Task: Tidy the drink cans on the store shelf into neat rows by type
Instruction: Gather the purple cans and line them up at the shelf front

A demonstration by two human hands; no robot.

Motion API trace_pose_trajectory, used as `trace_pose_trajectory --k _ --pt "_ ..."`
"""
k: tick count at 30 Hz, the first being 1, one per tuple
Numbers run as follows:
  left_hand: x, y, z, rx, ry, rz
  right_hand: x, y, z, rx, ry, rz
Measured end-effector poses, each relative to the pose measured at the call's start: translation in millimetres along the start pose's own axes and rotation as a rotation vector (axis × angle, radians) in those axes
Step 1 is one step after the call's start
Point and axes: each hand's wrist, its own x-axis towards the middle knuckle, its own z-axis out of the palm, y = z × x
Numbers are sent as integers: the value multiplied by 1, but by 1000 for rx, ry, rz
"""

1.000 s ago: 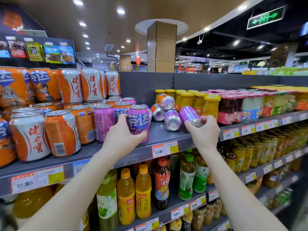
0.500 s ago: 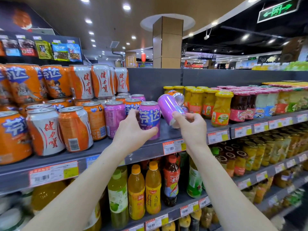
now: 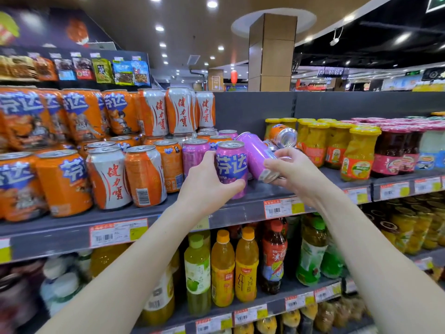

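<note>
Left hand (image 3: 204,184) wraps the upright purple can (image 3: 232,165) to steady it, while right hand (image 3: 293,174) pinches a tilted purple can (image 3: 255,150), probably to stand it alongside.

Supermarket aisle: long shelf (image 3: 240,210), barcode price labels (image 3: 118,231), massed cans (image 3: 108,177), bottles (image 3: 222,266), jars (image 3: 358,153).

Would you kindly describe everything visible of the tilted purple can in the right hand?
The tilted purple can is a glossy purple metal drink can with a bare silver base. It is held above the shelf, top leaning up and left, base toward the camera. The right hand grips its lower end, curled round the base. It is close beside the upright purple can; whether they touch cannot be told.
</note>
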Motion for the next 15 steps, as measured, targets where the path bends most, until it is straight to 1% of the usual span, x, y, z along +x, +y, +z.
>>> trace_pose_trajectory --k 5,7,10,15 --pt "-2 -3 -2 4 17 8 11 -5 -5 -180 -260 61" --pt "-3 -2 -4 11 18 14 11 -8 -4 -214 -310 46" --pt "-4 -2 -5 26 22 11 9 -7 -2 -241 -300 30" --pt "-12 -2 -16 94 57 -1 5 -6 12 -333 -262 -60"
